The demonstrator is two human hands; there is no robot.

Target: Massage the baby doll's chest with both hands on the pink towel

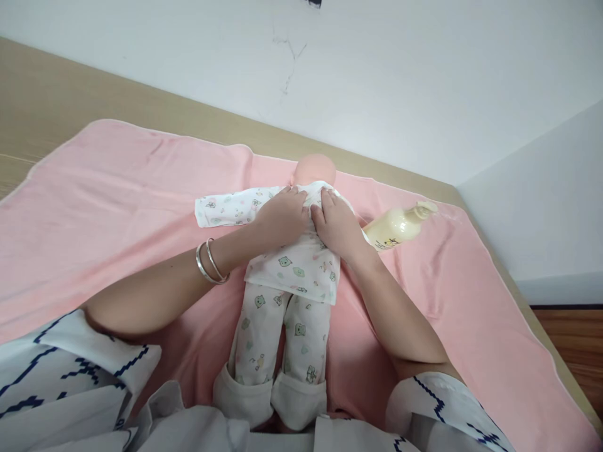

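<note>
From where I'm standing, going left to right and using the doll (292,282) as the marker: the pink blanket (141,176) under it runs out of sight on the near left. One shirt sleeve (226,208) sticks out flat to the doll's left side as I see it, can't tell if there's an arm in it. The person's left hand (282,216) is on the doll's upper back or chest (face is hidden, so no clue which), fingers bent over the shirt (301,270); can't tell if they're pinching cloth. Doll itself lies mid-blanket, pink head pointing at the wall (377,75), feet out of sight around the folded cuffs (299,400). The right hand (336,226) is beside the left one on the same shirt, thumb and fingers a little apart, grip unclear, and it covers most of the other sleeve. Right of the doll, one cream pump bottle (398,227) leans away, base hidden, label too small to read. Count: two bangles (200,267) on the left wrist, two hands, one doll, two trouser legs (257,339), one bottle.
</note>
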